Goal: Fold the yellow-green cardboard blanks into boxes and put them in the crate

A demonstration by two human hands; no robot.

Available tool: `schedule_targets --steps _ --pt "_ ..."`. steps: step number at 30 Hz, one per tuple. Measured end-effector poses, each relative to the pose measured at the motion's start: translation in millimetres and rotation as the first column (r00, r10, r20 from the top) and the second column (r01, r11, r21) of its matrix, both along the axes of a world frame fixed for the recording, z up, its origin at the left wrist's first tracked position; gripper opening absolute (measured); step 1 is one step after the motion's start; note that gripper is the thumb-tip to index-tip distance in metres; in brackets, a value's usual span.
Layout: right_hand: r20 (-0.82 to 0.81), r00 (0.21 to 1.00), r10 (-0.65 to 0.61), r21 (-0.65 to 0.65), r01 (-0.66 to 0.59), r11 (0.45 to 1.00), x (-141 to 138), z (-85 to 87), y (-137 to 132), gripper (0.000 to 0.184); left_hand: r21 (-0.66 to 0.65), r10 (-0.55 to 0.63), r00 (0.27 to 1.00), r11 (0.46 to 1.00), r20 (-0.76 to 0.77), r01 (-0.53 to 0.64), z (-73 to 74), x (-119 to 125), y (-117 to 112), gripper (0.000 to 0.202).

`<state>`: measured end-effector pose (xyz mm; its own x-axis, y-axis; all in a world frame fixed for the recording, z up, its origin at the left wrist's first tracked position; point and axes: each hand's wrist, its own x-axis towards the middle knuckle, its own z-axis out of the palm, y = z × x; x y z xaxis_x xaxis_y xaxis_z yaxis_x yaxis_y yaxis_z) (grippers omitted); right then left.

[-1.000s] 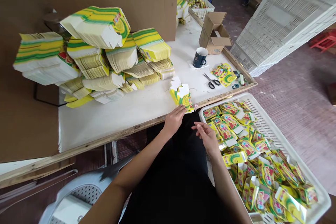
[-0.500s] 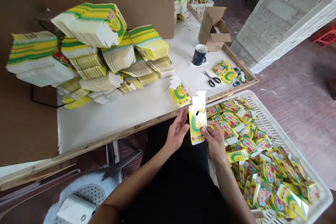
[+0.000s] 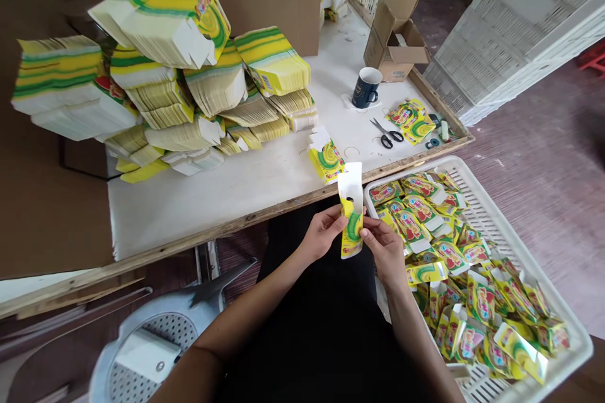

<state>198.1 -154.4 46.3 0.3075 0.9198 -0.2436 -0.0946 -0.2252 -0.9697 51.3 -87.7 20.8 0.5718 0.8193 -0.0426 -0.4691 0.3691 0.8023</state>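
A small yellow and green cardboard box point(image 3: 351, 227), its white top flap standing up, is held upright between both hands in front of my lap. My left hand point(image 3: 325, 232) grips its left edge with fingers behind and thumb near the front. My right hand point(image 3: 384, 248) pinches the right edge, thumb on the front. Just beyond, flat yellow box blanks point(image 3: 327, 158) lie at the table's front edge. To the right, a white plastic crate point(image 3: 524, 252) is filled with several similar boxes point(image 3: 451, 257).
Bundles of flat box blanks point(image 3: 203, 94) are piled at the table's left. A dark mug point(image 3: 367, 88), scissors point(image 3: 386, 135), loose blanks point(image 3: 410, 119) and an open carton point(image 3: 394, 44) stand or lie on the right. White stacked crates point(image 3: 520, 31) rise beyond; a grey chair point(image 3: 151, 334) is below left.
My left hand has closed onto the box's left side, where it was open beside it. The box has gone from flatter and wider to narrower, opened out. The view has shifted slightly.
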Motion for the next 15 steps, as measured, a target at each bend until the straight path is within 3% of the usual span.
schedule_targets --steps 5,11,15 --pt "0.127 0.992 -0.001 -0.035 0.005 0.999 -3.7 3.4 -0.3 0.038 -0.025 0.113 0.988 0.993 -0.104 -0.116 -4.1 2.5 -3.8 0.048" --pt "0.306 0.95 -0.064 -0.014 0.072 0.997 -3.8 -7.9 1.6 0.037 0.056 0.218 0.922 0.976 -0.321 -0.211 -4.1 7.3 -8.2 0.049" --pt "0.373 0.926 -0.065 0.048 0.051 0.998 2.8 -8.7 2.5 0.034 0.031 0.226 0.917 0.973 -0.328 -0.229 -0.9 5.4 -10.4 0.078"
